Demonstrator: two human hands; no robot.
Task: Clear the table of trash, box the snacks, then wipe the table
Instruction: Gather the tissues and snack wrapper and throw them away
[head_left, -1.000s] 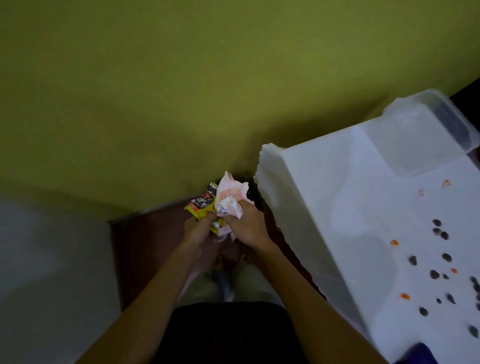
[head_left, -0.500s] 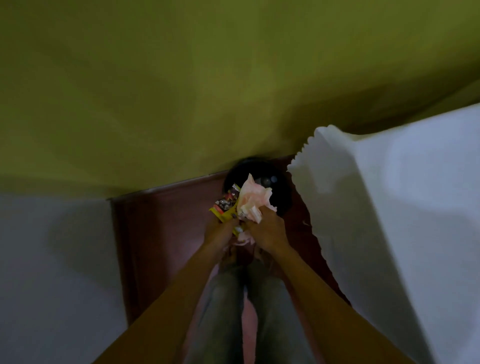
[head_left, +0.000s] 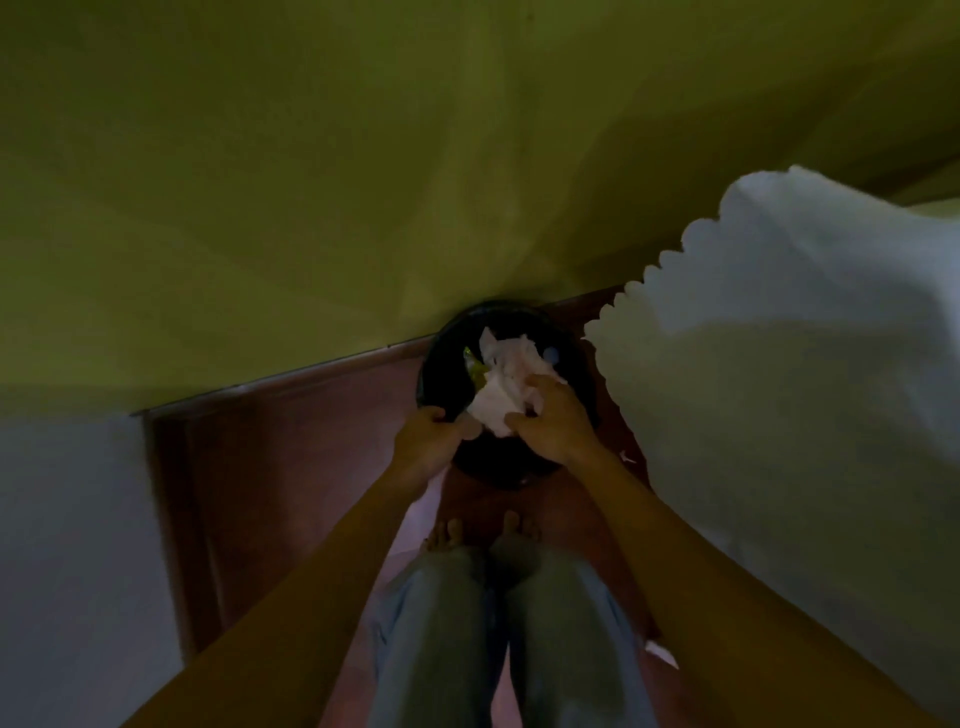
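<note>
Hands over the bin, head view, dim light, slight blur.

Right hand (head_left: 553, 423): grip pinched on a crumpled white-pink napkin wad (head_left: 506, 384), thumb on the near side, fingers curled over the top right of the wad. The wad sits above the mouth of the black round trash bin (head_left: 445, 366), inside the outline of its rim.

Left hand (head_left: 426, 441): grip curled onto the near-left rim of the bin, fingertips over the edge, thumb pointing toward the wad. The two hands are close but apart.

Yellow wrapper (head_left: 475, 366): a sliver shows just left of the wad, against the dark inside of the bin. I cannot tell whether it is held with the wad or lies loose in the bin.

Bin stands on the reddish-brown floor (head_left: 291, 467), against the foot of the yellow-green wall (head_left: 311, 182).

To the right of the bin, a white tablecloth (head_left: 779, 364) with a scalloped edge hangs down over the table side; its nearest scallops come just beside the bin's right rim. The table top itself is out of frame from where I watch.

Below the hands: two bare feet (head_left: 452, 535) on the floor just short of the bin, and legs in pale jeans (head_left: 441, 623). A pale surface (head_left: 67, 545) fills the lower left.
</note>
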